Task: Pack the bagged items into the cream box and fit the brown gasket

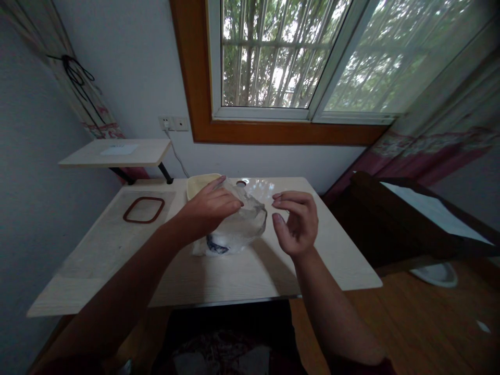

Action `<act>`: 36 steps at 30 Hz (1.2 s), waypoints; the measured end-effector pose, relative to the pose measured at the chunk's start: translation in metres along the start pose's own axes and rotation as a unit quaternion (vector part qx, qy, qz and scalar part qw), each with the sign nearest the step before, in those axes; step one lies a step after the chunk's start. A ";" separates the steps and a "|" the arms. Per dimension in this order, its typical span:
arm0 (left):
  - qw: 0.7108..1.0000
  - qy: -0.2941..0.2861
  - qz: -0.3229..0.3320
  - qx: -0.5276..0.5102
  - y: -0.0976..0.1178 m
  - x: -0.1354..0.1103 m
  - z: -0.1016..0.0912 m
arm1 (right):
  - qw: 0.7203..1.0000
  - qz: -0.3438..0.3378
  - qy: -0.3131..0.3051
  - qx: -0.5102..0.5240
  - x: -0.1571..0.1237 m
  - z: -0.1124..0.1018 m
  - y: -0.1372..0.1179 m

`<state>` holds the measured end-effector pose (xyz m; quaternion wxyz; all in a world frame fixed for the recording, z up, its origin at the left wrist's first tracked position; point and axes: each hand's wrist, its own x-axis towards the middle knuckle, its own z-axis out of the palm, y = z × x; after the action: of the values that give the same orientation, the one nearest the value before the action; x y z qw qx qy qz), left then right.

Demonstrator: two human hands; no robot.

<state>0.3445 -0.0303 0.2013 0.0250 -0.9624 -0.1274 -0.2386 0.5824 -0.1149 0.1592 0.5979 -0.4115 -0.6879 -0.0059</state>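
Observation:
A clear plastic bag [244, 226] with a dark blue print near its lower edge stands puffed out over the middle of the table. My left hand [214, 205] is closed on the bag's upper left part, with its thumb and fingers pressed together. To the right of the bag's opening, my right hand [297, 221] is raised with fingers curved and apart, holding nothing. Behind my left hand sits a cream-coloured tub [199, 183], partly hidden by that hand and the bag.
A reddish-brown rounded-square ring [144, 210] lies at the table's left, on a see-through sheet. A raised shelf [117, 152] stands at the back left. The table [339, 265] ends close to my body. Dark wooden furniture [422, 219] is at the right.

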 end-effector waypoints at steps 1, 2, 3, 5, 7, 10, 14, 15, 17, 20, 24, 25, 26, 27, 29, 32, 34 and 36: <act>1.000 -0.011 0.011 0.003 0.001 0.000 -0.002 | 0.998 -0.029 -0.059 0.004 0.005 -0.002 -0.006; 1.000 -0.018 0.020 0.007 0.001 0.001 -0.004 | 0.992 -0.050 -0.119 0.011 0.010 -0.003 -0.011; 0.999 -0.018 0.026 0.011 0.002 0.001 -0.006 | 0.984 -0.059 -0.169 0.019 0.015 -0.003 -0.014; 1.000 -0.007 0.029 0.006 0.001 0.000 -0.011 | 0.971 -0.048 -0.233 0.020 0.022 0.001 -0.016; 1.000 0.004 0.022 -0.014 -0.001 -0.001 -0.015 | 0.966 -0.021 -0.259 0.002 0.024 0.006 -0.014; 0.999 0.012 0.009 -0.031 -0.006 -0.003 -0.019 | 0.954 -0.005 -0.300 -0.015 0.024 0.011 -0.011; 1.000 0.025 -0.009 0.003 -0.022 -0.016 -0.031 | 0.924 -0.031 -0.378 -0.055 0.023 0.005 -0.002; 0.999 0.030 -0.020 0.012 -0.027 -0.022 -0.036 | 0.918 -0.042 -0.386 -0.074 0.024 0.001 0.001; 0.997 0.048 -0.047 0.033 -0.036 -0.034 -0.045 | 0.915 -0.061 -0.383 -0.113 0.026 -0.009 0.010; 0.993 0.047 -0.087 0.057 -0.041 -0.048 -0.055 | 0.927 -0.067 -0.334 -0.156 0.030 -0.025 0.020; 0.991 0.067 -0.118 0.022 -0.030 -0.054 -0.056 | 0.951 -0.063 -0.253 -0.164 0.040 -0.034 0.024; 0.988 0.090 -0.126 0.000 -0.026 -0.054 -0.056 | 0.959 -0.062 -0.227 -0.160 0.042 -0.033 0.023; 0.984 0.115 -0.130 -0.027 -0.023 -0.054 -0.055 | 0.965 -0.061 -0.203 -0.156 0.045 -0.032 0.022; 0.980 0.141 -0.131 -0.054 -0.020 -0.053 -0.054 | 0.970 -0.061 -0.183 -0.150 0.047 -0.030 0.020; 0.969 0.192 -0.123 -0.097 -0.015 -0.049 -0.051 | 0.976 -0.059 -0.162 -0.134 0.050 -0.025 0.015; 0.965 0.215 -0.124 -0.081 -0.008 -0.035 -0.046 | 0.979 -0.051 -0.171 -0.094 0.050 -0.014 0.002; 0.974 0.192 -0.115 -0.043 -0.003 -0.024 -0.041 | 0.977 -0.034 -0.201 -0.061 0.049 -0.006 -0.007; 0.982 0.167 -0.083 -0.018 -0.001 -0.016 -0.037 | 0.969 -0.020 -0.245 -0.039 0.046 0.001 -0.011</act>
<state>0.3137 -0.0370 0.2260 0.0089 -0.8953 -0.1964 -0.3998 0.5779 -0.0966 0.2022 0.3946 -0.4098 -0.8205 0.0558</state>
